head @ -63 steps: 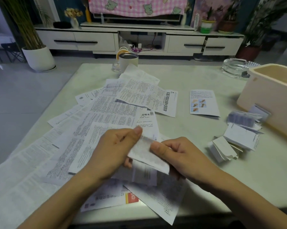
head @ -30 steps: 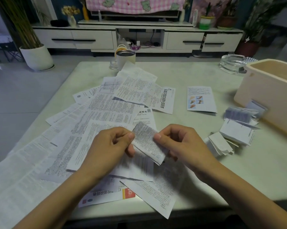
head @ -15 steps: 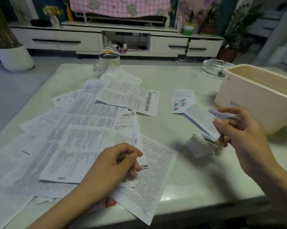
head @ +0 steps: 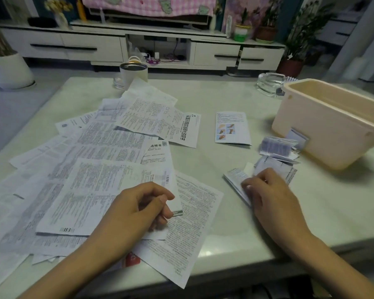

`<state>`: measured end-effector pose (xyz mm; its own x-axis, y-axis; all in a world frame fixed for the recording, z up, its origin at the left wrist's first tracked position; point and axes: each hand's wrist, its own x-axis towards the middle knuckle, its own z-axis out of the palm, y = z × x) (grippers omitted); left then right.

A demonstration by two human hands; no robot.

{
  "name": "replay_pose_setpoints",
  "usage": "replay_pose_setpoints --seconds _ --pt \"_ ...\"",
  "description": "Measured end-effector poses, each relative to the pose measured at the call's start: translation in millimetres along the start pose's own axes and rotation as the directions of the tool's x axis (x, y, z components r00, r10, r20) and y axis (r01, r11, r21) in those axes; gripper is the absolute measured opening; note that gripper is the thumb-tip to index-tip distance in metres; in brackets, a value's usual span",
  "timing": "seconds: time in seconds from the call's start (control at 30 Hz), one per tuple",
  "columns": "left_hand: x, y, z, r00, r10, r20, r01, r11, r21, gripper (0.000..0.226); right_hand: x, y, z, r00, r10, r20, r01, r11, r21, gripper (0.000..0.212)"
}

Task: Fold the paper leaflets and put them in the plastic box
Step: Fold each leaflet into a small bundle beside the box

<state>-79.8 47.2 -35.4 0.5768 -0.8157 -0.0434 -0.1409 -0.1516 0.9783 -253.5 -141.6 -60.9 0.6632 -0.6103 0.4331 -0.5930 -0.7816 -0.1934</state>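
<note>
Right hand (head: 272, 195) grips a folded white paper leaflet (head: 233, 178) near the beige plastic box (head: 332, 134). Left hand (head: 136, 210), fingers curled, rests on flat printed sheets (head: 91, 186) at the pale table (head: 203, 169) front edge; whether it holds one cannot be told. Bare surface lies between the hands.

Motion blur smears the right hand (head: 270, 193), its fingertips covering part of a folded leaflet (head: 233, 179) (grip unclear). Beyond those fingers the plastic box (head: 324, 134) runs off the frame edge. The left hand (head: 134, 210) has curled fingers that hide the corner of a sheet (head: 91, 190).

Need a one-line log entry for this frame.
left hand: curled on unfolded leaflets | right hand: on folded leaflet, grip blurred | folded pile: on table beside plastic box
</note>
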Motion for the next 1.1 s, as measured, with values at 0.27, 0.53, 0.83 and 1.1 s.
replay_pose_setpoints --seconds 0.27,0.53,0.83,1.1 --pt "0.0 2.3 0.6 0.999 -0.03 -0.018 0.03 0.999 -0.043 0.02 8.6 2.2 5.1 0.988 0.038 0.15 -0.041 0.999 0.018 0.034" --pt "-3.5 4.3 -7.3 0.995 0.006 -0.096 -0.01 0.999 -0.032 0.021 27.1 19.4 3.5 0.977 0.109 0.185 -0.112 0.994 0.006 0.034" --pt "-1.0 14.4 -50.6 0.93 0.303 -0.208 -0.135 0.808 0.574 0.016 26.9 -18.6 -18.0 0.999 -0.039 -0.037 0.046 0.973 0.227 0.011" --pt "-6.5 -2.1 -69.1 0.996 0.016 0.085 -0.077 0.615 0.785 0.127 35.9 -90.9 6.0 0.916 -0.341 0.21 0.219 0.866 0.45 0.038"
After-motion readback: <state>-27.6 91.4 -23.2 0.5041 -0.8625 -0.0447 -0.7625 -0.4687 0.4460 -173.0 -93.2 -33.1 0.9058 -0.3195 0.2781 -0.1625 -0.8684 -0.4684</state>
